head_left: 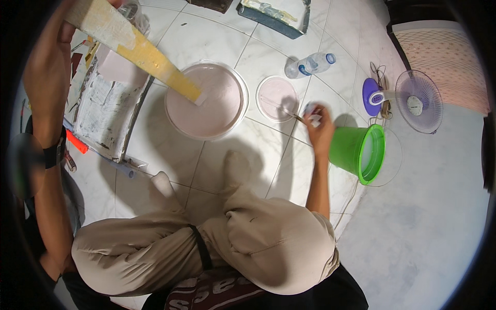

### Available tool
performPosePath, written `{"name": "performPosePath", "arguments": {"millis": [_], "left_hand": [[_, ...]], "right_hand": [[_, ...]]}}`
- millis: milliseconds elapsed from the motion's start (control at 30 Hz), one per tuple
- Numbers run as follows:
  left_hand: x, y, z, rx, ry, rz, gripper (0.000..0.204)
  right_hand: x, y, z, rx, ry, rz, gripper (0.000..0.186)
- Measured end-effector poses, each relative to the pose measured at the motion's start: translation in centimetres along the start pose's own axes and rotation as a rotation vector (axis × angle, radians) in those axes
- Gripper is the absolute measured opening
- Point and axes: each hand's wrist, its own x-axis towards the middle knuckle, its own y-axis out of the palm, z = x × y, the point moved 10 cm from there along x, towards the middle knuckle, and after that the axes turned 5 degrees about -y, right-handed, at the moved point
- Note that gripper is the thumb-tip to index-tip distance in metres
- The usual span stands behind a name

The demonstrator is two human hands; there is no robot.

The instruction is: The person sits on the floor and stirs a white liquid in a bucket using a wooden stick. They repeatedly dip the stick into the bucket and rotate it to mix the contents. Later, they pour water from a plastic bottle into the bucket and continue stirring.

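Raised at the upper left, my left hand (49, 98) grips a long flat wooden stick (139, 49), yellow and coated with pale paint. Its tip overlaps a round white tub (245, 98) of pale pink paint (222, 106); whether it touches the paint I cannot tell. My right hand (321, 129) is closed beside a smaller round container (261, 111) of pink paint. A thin tool with a dark handle (299, 119) runs from that container to my fingertips. A small white and blue thing (312, 111) at those fingers is blurred.
A paint-smeared roller tray (101, 111) lies left, another tray (271, 26) at the far side. A clear plastic bottle (312, 65) stands past the small container. Right are a green bucket (349, 150) and a purple fan (418, 101) with cables on the tiled floor.
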Motion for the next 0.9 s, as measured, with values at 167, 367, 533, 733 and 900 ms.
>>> {"name": "performPosePath", "arguments": {"millis": [167,367,533,733,900], "left_hand": [[0.3,-0.8,2.4,0.030,-0.028,0.069,0.036],[-0.3,-2.5,7.2,-0.018,-0.204,0.220,0.037],[-0.3,-1.8,5.0,0.001,-0.109,0.105,0.037],[-0.2,-0.7,3.3,0.011,-0.154,0.090,0.038],[-0.4,-1.2,4.3,0.031,-0.153,0.104,0.037]], "right_hand": [[15.0,-5.7,5.5,-0.111,-0.222,-0.012,0.039],[19.9,-3.1,3.8,-0.323,-0.267,0.261,0.040],[19.6,-2.4,3.5,-0.230,-0.209,0.259,0.039],[18.4,-2.3,4.7,-0.141,-0.184,0.253,0.038],[17.9,-2.4,5.4,-0.155,-0.234,0.265,0.039]]}}
